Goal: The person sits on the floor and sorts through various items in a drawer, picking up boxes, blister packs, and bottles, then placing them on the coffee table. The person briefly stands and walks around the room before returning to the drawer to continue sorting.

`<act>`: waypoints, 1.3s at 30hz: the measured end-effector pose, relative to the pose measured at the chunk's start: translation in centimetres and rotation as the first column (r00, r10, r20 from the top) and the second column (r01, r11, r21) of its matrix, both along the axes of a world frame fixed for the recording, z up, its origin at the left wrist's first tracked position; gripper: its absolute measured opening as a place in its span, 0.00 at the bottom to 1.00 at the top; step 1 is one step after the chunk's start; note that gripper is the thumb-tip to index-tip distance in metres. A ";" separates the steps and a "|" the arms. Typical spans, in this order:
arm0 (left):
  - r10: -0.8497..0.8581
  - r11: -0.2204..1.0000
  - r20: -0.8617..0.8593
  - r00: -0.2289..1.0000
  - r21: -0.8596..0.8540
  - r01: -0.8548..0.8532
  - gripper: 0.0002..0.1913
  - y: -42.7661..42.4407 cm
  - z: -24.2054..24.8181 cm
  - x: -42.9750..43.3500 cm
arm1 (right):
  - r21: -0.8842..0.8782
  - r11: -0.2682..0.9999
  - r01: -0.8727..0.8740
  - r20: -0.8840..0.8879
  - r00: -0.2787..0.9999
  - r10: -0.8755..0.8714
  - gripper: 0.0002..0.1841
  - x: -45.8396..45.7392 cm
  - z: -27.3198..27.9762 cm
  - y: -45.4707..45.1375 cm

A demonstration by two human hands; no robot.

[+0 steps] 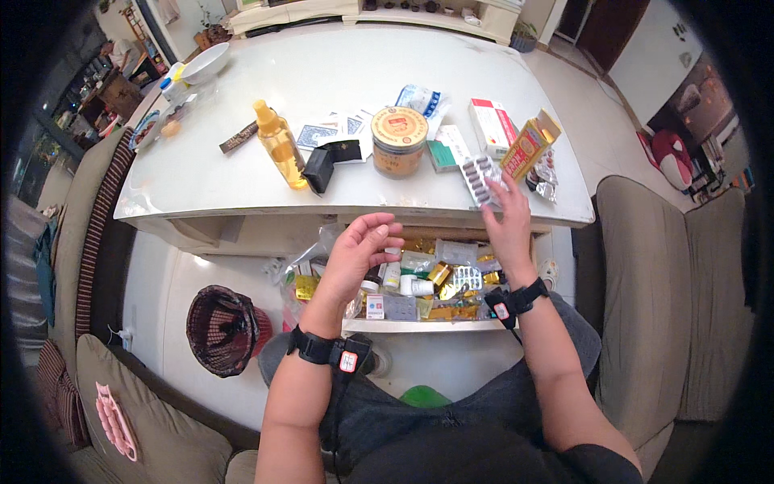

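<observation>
My right hand (509, 221) is at the front edge of the white table (338, 72), its fingertips touching a blister pack of dark capsules (478, 180). Whether it grips the pack cannot be told. Just beyond stand an opened yellow medicine box (527, 148) and a red and white box (493, 127). My left hand (370, 242) hovers with bent fingers over the open drawer (399, 326), with nothing seen in it. Inside the drawer lie white bottles (416, 285), a silver blister pack (467, 278) and gold foil packs. A round jar (398, 142) stands left of the capsules.
A yellow spray bottle (281, 145), a black box (319, 169) and playing cards (317, 134) are left of the jar. A lined waste basket (224, 333) stands on the floor at left. Sofas flank both sides; a person (124, 55) is far off at upper left.
</observation>
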State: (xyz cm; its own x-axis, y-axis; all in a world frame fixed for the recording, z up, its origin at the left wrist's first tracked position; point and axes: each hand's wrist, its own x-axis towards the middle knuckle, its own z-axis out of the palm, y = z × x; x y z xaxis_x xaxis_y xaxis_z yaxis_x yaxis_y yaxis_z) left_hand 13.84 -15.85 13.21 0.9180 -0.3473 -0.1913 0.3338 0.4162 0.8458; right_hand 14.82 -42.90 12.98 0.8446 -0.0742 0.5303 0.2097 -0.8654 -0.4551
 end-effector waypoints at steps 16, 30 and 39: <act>0.201 0.244 0.750 0.631 0.585 -0.773 0.17 4.3 1.1 3.8 | -0.256 0.952 -0.169 -0.290 0.953 0.091 0.32 10.9 0.8 2.7; 0.500 0.618 0.519 0.693 0.346 -0.706 0.12 8.5 0.0 4.5 | 0.299 0.916 0.267 0.097 0.947 -0.307 0.29 2.7 3.0 -5.0; 0.552 0.527 0.473 0.687 0.440 -0.727 0.21 10.0 -2.0 7.8 | 0.419 0.900 0.123 0.106 0.977 -0.183 0.23 6.0 5.1 -8.1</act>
